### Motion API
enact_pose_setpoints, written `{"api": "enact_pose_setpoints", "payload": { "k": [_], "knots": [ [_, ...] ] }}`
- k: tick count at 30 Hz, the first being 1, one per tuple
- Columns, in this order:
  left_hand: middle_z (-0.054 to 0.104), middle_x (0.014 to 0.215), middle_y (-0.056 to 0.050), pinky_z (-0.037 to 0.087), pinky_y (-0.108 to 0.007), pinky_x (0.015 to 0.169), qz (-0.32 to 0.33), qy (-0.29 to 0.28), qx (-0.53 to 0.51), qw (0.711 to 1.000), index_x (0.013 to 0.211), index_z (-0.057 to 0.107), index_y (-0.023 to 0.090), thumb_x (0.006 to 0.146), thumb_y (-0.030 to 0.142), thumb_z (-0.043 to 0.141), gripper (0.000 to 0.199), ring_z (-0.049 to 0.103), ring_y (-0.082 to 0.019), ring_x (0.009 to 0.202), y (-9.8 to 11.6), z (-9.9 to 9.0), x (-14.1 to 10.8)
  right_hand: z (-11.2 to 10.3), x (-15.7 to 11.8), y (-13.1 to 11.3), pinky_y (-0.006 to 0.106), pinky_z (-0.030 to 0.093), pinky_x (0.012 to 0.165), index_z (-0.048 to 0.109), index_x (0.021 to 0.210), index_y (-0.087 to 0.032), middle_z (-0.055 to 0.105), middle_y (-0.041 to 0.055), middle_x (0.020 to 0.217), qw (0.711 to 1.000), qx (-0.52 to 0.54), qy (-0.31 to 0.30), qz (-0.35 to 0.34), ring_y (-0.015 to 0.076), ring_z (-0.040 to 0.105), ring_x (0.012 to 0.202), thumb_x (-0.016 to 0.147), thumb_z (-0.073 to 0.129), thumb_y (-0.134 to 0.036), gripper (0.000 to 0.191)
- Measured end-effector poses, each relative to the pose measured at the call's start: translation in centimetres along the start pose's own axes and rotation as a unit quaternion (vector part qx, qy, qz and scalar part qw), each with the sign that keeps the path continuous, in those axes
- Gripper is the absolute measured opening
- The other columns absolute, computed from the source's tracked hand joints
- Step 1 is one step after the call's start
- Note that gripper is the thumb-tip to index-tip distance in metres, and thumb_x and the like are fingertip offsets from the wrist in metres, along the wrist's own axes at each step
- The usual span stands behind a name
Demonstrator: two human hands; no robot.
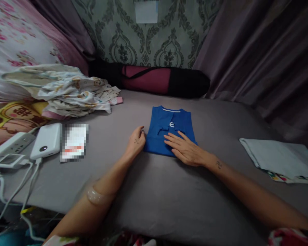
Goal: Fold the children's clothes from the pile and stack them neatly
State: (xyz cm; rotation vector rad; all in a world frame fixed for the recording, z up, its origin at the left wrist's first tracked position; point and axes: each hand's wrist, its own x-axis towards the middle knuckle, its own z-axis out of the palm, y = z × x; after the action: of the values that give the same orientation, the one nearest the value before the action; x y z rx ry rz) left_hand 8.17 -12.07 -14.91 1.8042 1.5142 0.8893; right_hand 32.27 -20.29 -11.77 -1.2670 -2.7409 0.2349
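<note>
A blue folded garment [159, 140] with a white mark near its middle lies flat on the grey sheet, its neckline pointing away from me. My right hand [183, 147] rests palm down on its lower right part, fingers stretched out and slightly spread. At the garment's lower left edge is my left hand [136, 140], turned on its side. Its thumb and forefinger tip show beside the cloth; the other fingers are hidden, so any hold on the edge cannot be made out.
Crumpled clothes [74, 92] lie at the left, with a power strip [11, 147], a white power bank [47, 140] and cables nearer. Pale folded cloth [284, 157] is at the right. A long black-and-maroon bag [149, 80] lies along the wall.
</note>
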Motion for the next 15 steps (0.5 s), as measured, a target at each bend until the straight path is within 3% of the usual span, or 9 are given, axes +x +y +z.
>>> {"api": "enact_pose_setpoints", "payload": {
  "k": [4,9,15],
  "knots": [
    [0.065,0.127,-0.013,0.044,-0.041,0.106,0.009,0.013,-0.008,1.000,0.125,0.059,0.013,0.091,0.021,0.037,0.042,0.059,-0.023,0.120,-0.7,0.3,0.3,0.7,2.8,-1.5,0.049,0.006,0.121,0.026,0.154,-0.017,0.021,0.0064,0.160,0.999,0.010,-0.017,-0.028,0.0201,0.010,0.149,0.100,0.032,-0.030,0.055],
    [0.065,0.126,-0.012,0.045,-0.044,0.106,0.019,0.021,-0.005,1.000,0.123,0.061,0.014,0.090,0.020,0.037,0.041,0.059,-0.024,0.119,-1.2,0.5,0.5,1.7,3.4,-1.7,0.050,0.010,0.121,0.020,0.155,-0.016,0.017,0.0077,0.161,0.998,0.026,-0.050,-0.024,0.0209,0.010,0.149,0.101,0.030,-0.035,0.058],
    [0.066,0.126,-0.012,0.044,-0.045,0.107,0.016,0.016,-0.013,1.000,0.123,0.060,0.014,0.091,0.019,0.036,0.041,0.059,-0.023,0.119,-1.0,0.4,0.5,0.2,5.6,-2.4,0.051,0.010,0.121,0.043,0.146,-0.017,0.041,0.0102,0.152,1.000,0.011,-0.004,-0.020,0.0226,0.027,0.145,0.102,0.027,-0.034,0.050]
  ]
}}
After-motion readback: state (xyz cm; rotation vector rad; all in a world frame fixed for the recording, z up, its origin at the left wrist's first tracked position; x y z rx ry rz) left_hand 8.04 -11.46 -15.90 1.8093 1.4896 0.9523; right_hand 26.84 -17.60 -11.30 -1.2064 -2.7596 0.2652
